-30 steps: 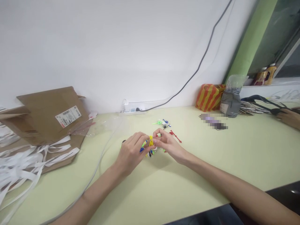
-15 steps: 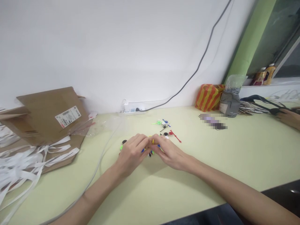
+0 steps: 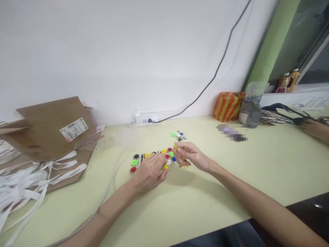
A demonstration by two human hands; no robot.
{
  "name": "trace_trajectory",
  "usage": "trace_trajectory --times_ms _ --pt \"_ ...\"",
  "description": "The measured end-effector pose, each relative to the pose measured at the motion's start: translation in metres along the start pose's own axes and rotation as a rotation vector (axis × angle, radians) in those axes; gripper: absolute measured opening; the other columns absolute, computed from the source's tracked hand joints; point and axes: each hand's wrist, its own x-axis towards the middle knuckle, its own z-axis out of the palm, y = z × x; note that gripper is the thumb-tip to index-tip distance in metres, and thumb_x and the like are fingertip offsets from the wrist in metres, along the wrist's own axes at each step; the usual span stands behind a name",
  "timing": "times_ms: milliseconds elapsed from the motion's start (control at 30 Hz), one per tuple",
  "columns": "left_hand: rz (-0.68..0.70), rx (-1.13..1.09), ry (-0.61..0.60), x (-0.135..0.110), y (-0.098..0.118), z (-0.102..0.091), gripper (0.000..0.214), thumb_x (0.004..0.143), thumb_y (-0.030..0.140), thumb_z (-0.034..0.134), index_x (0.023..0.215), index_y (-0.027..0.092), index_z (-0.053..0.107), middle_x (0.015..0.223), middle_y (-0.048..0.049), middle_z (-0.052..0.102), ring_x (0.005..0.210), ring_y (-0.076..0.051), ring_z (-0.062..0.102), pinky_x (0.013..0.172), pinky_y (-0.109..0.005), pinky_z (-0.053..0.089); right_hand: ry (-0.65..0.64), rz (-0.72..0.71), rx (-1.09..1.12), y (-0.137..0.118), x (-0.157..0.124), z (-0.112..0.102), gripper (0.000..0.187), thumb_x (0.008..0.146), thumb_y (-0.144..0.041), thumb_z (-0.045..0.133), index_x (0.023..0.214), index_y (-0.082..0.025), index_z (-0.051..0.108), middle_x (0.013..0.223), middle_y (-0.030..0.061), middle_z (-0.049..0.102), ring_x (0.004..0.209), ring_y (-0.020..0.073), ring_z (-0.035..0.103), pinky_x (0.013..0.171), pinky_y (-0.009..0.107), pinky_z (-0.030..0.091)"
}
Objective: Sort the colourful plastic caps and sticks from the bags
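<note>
Pinching a thin yellow plastic stick (image 3: 175, 147) at the tips of its fingers (image 3: 183, 148), the right hand (image 3: 191, 155) is clearly the one holding something here. The stick is tiny, but its long axis seems to run diagonally, from upper left down toward the fingertips. It sits right at the upper-right end of a loose row of small round plastic discs (image 3: 163, 151) in red, green, black, yellow and blue, which trails off to the left across the pale yellow-green counter (image 3: 210, 192).

The left hand (image 3: 150, 174) is lower left of that, draped over the discs, with its fingers curled down next to a small yellow piece (image 3: 166, 167). Can't really tell if those fingers are gripping it or just resting there, since the hand blocks the view.

Above the hands, a little pile of green and blue plastic bits (image 3: 177, 135) sits apart from the row. Way off at the far right edge, someone else's hand (image 3: 314, 129) is by a black strap (image 3: 282, 109), well away from all this.
</note>
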Motion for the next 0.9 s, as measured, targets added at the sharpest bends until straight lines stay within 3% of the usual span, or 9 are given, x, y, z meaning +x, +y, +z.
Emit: trace_trajectory --times_ms 133,233,300,400,600,767,900 --pt "-0.069 0.008 0.036 -0.005 -0.012 -0.006 0.005 0.095 0.016 0.044 0.099 0.019 0.046 0.086 -0.006 0.061 0.073 -0.018 0.056 0.066 -0.03 0.045 0.368 0.033 -0.316 0.01 0.001 -0.043 0.039 0.096 -0.055 0.048 0.081 -0.019 0.052 0.063 0.0012 0.064 0.049 0.0124 0.053 0.051 0.025 0.04" --pt "-0.095 0.012 0.032 -0.007 -0.019 -0.008 0.003 0.096 0.019 0.048 0.098 0.019 0.046 0.084 -0.0045 0.061 0.072 -0.017 0.055 0.066 -0.029 0.045 0.499 0.226 -0.754 0.023 -0.003 -0.077 0.037 0.095 -0.05 0.05 0.077 -0.018 0.057 0.067 0.0039 0.07 0.05 0.0124 0.056 0.054 0.024 0.041" --pt "-0.088 0.012 0.033 -0.006 -0.019 -0.007 0.002 0.096 0.02 0.049 0.097 0.019 0.047 0.084 -0.0043 0.061 0.073 -0.017 0.055 0.066 -0.029 0.044 0.474 0.42 -0.967 0.032 -0.007 -0.095 0.035 0.096 -0.043 0.047 0.075 -0.017 0.059 0.067 0.0048 0.07 0.049 0.0122 0.057 0.054 0.024 0.041" --pt "-0.072 0.004 0.036 -0.006 -0.017 -0.006 0.002 0.096 0.021 0.049 0.097 0.019 0.048 0.084 -0.0039 0.062 0.072 -0.017 0.055 0.066 -0.028 0.044 0.379 0.596 -1.053 0.047 -0.01 -0.109 0.033 0.095 -0.035 0.046 0.074 -0.016 0.062 0.062 0.0051 0.069 0.047 0.0123 0.058 0.054 0.023 0.04" --pt "-0.076 0.009 0.014 -0.009 -0.02 -0.004 0.003 0.097 0.022 0.048 0.099 0.019 0.048 0.085 -0.0043 0.062 0.073 -0.017 0.055 0.066 -0.029 0.044 0.261 0.639 -1.083 0.065 -0.008 -0.119 0.03 0.087 -0.037 0.062 0.065 -0.016 0.062 0.07 0.0075 0.071 0.066 0.0155 0.063 0.06 0.023 0.039" --pt "-0.095 0.005 0.0 -0.011 -0.024 -0.003 0.004 0.098 0.023 0.049 0.098 0.02 0.048 0.086 -0.0043 0.062 0.074 -0.017 0.056 0.067 -0.029 0.043 0.163 0.694 -1.019 0.062 -0.014 -0.126 0.034 0.093 -0.04 0.053 0.07 -0.017 0.062 0.063 0.0061 0.069 0.05 0.0126 0.059 0.054 0.022 0.041" --pt "-0.092 0.009 -0.016 -0.01 -0.024 -0.002 0.004 0.098 0.023 0.047 0.099 0.02 0.047 0.086 -0.0043 0.062 0.073 -0.017 0.055 0.066 -0.029 0.043 0.137 0.684 -0.977 0.045 -0.02 -0.135 0.025 0.091 -0.036 0.055 0.078 -0.016 0.062 0.069 0.0062 0.071 0.045 0.0113 0.055 0.05 0.023 0.04"
